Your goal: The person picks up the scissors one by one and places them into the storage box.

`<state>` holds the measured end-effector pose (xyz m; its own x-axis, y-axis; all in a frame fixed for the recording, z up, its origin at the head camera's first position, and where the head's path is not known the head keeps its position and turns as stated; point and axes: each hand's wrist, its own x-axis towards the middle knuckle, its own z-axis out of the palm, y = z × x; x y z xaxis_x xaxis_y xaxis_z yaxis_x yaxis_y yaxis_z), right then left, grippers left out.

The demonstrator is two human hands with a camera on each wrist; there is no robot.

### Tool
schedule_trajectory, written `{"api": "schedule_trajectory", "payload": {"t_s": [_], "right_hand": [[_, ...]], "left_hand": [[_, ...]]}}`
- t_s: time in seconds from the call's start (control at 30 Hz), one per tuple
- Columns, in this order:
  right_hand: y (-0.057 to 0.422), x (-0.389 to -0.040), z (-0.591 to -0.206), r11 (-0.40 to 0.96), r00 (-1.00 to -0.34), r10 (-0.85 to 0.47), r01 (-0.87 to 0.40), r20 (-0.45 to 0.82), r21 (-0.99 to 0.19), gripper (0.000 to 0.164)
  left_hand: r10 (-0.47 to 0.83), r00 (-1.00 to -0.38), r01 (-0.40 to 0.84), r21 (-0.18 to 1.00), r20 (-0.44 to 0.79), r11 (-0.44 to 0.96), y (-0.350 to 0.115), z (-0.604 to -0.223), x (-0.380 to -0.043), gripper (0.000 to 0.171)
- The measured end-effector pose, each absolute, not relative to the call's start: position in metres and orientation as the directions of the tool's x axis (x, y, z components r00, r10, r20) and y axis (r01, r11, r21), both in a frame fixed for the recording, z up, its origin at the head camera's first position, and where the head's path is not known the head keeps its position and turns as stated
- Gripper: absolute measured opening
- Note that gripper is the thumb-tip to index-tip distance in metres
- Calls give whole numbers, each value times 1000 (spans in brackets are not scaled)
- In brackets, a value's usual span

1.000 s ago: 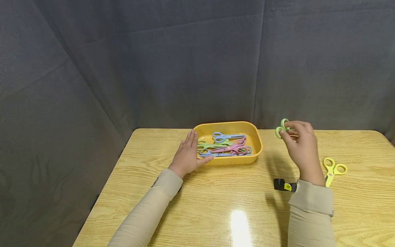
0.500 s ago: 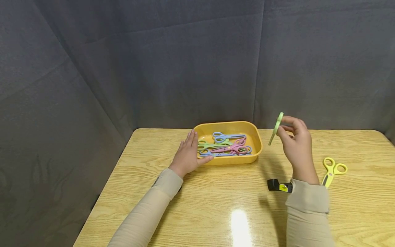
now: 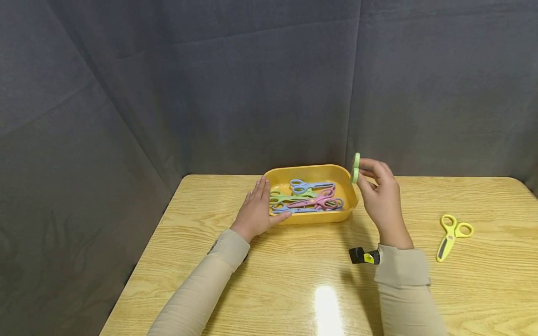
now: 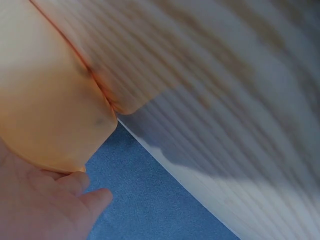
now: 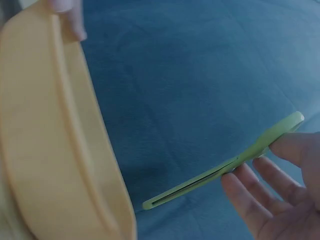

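A yellow plastic tray (image 3: 319, 218) stands at the table's far edge, holding several scissors in blue, green and pink. My left hand (image 3: 254, 210) rests along the tray's left end, fingers straight by the rim and thumb across the front corner. The left wrist view shows that hand (image 4: 42, 205) touching the tray wall (image 4: 55, 110). With thumb and fingertips, my right hand (image 3: 380, 200) pinches light green scissors (image 5: 272, 135) by the handles. Their closed blades point toward the tray in the right wrist view. In the head view, the handles overlap the tray's right rim.
Yellow scissors (image 3: 449, 237) lie on the wooden table (image 3: 286, 280) to the right of my right forearm. A dark grey curtain (image 3: 269, 93) hangs behind the table. A black wrist camera (image 3: 364, 256) sits on my right wrist.
My right hand has moved left with the green scissors, up to the tray's right end, turning them on the way. My left hand and the tray have stayed put.
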<state>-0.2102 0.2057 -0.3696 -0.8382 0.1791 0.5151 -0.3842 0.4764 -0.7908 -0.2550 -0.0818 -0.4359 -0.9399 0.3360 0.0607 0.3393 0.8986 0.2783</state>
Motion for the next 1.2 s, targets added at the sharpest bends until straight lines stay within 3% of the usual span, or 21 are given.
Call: {"api": "schedule_trajectory", "payload": {"t_s": [0.4,1.2], "right_hand": [[188,-221,-394,563,-847,-17,-447,532,-695,25],[181,-233,-427,741,-861,-211,-450,463,-499,24]], "left_hand": [[336,-940,338,300,60,892,-82,-436,-255,115],[337,-940,336,304,50,891,-80,-435,-254,114]]}}
